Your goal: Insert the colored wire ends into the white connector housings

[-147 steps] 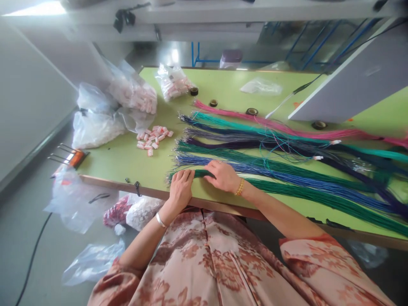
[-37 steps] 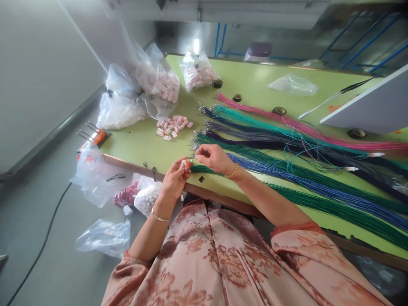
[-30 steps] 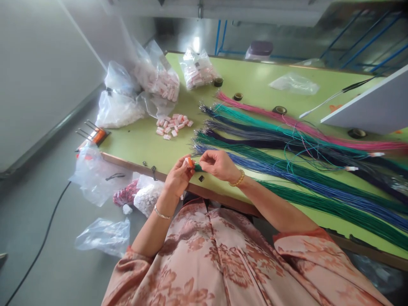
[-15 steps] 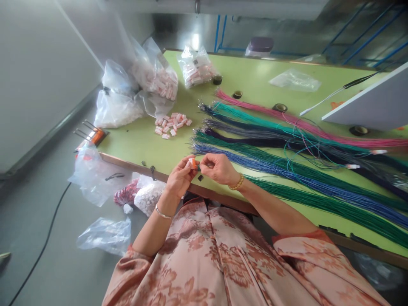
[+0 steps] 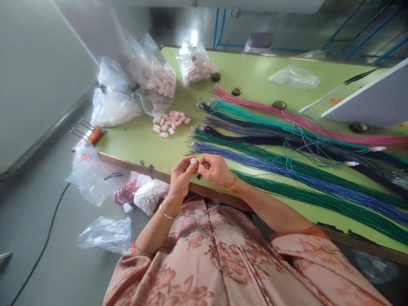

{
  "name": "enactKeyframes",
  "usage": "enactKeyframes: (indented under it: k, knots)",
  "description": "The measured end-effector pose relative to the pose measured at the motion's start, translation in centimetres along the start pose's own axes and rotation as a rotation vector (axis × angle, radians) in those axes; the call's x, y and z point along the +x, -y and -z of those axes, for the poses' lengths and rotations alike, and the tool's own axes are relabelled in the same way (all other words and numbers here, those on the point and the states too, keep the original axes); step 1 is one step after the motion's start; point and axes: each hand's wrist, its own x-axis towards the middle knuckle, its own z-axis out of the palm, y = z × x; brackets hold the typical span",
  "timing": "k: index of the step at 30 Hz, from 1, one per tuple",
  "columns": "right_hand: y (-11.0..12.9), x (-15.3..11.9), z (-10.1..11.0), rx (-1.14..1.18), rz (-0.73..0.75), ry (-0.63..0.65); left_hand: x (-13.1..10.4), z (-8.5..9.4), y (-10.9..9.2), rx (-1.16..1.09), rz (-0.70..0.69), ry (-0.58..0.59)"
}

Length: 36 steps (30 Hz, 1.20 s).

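My left hand (image 5: 180, 179) pinches a small white connector housing (image 5: 193, 161) between thumb and fingertips, above the table's front edge. Close against it, my right hand (image 5: 217, 171) has its thumb and forefinger pressed together on a wire. The wire's tip is hidden between the fingers, and I cannot tell how far it sits in the housing. Just behind my hands lie the silvery ends of a blue wire bundle (image 5: 242, 160). A green wire bundle (image 5: 296, 199) runs off to the right past my right forearm.
Loose white-and-orange housings (image 5: 170, 123) lie in a pile on the green table (image 5: 137, 146). Clear bags (image 5: 195, 66) of housings stand behind them. Pink wires (image 5: 251, 102), more wire bundles and black tape rolls (image 5: 279, 105) lie to the right. An orange pronged holder (image 5: 94, 135) sits at the left corner.
My hands have come closer together at the housing. The housing has turned, showing its white side where orange faced me before. The green bit of wire seen between the hands is now covered.
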Motion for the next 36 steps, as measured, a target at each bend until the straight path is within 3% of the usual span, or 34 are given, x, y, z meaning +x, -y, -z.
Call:
enactKeyframes:
  k: [7, 15, 18, 20, 22, 25, 29, 36]
  knots:
    - [0.3, -0.1, 0.4, -0.062, 0.052, 0.039, 0.4, 0.1, -0.4, -0.026, 0.056, 0.021]
    - [-0.6, -1.5, -1.2, -0.396, 0.084, 0.062, -0.7, 0.4, 0.7, 0.112, 0.026, 0.019]
    - [-1.0, -0.7, 0.8, -0.292, 0.113, 0.143, -0.6, 0.8, 0.3, 0.095, 0.052, 0.050]
    - [-1.7, 0.3, 3.1, -0.273, 0.105, 0.104, -0.5, 0.9, 0.0, 0.071, 0.072, 0.039]
    - [-2.7, 1.5, 5.5, -0.399, 0.050, -0.002, -0.3, 1.0, -0.2, 0.048, 0.091, 0.024]
    - [-4.3, 2.9, 7.9, -0.699, -0.108, 0.017, -0.2, 0.9, -0.2, 0.026, 0.110, 0.024]
    - [-5.3, 3.6, 8.7, -0.859, -0.182, 0.139, -0.1, 0.7, 0.0, 0.016, 0.129, 0.039]
    - [-4.6, 3.6, 9.7, -0.709, -0.090, 0.237, -0.1, 0.6, -0.2, 0.019, 0.159, 0.037]
